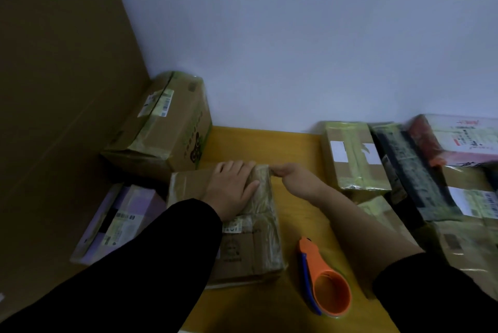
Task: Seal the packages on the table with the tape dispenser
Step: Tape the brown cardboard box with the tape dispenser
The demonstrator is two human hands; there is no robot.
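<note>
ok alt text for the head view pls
A left hand lies flat on a taped cardboard box on a yellow table while the right hand pinches at its far corner. An orange tape dispenser lies beside the box, untouched.

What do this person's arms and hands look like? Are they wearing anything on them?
Both hands are bare: the left hand and the right hand have no gloves, and no rings or watch are visible. The arms are in plain black long sleeves with no visible markings. The left sleeve reaches the wrist; the right sleeve ends near the elbow, leaving the forearm uncovered.
</note>
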